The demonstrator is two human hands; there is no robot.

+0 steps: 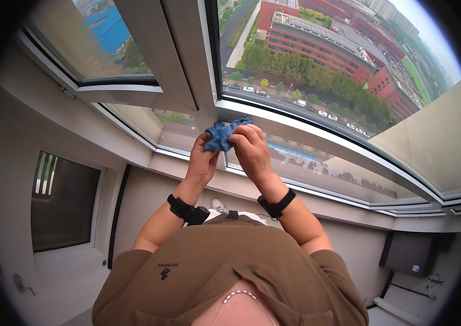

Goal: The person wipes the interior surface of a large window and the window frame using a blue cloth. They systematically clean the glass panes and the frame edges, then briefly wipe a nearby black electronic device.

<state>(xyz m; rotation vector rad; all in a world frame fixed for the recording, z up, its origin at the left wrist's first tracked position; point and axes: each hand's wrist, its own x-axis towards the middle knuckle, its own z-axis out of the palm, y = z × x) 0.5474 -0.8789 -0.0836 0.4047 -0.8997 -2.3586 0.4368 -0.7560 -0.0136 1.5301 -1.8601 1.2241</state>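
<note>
A crumpled blue cloth (221, 137) is held between both hands in front of the window frame. My left hand (205, 158) grips its left end with thumb and fingers. At its right end, my right hand (251, 150) pinches the cloth with bent fingers. Behind the cloth is the grey metal window frame (202, 69), where an upright and a horizontal bar meet. Large window glass (316, 73) lies above and to the right, with lower panes below the bar. Whether the cloth touches the frame, I cannot tell. Black bands are around both wrists.
A ledge (230, 185) runs under the lower panes. On the left are a white door with a lever handle (23, 284) and a dark glass panel (65, 203). A dark box (408, 252) is mounted at the lower right, with pipes beneath it. A shoe (218, 205) shows below my hands.
</note>
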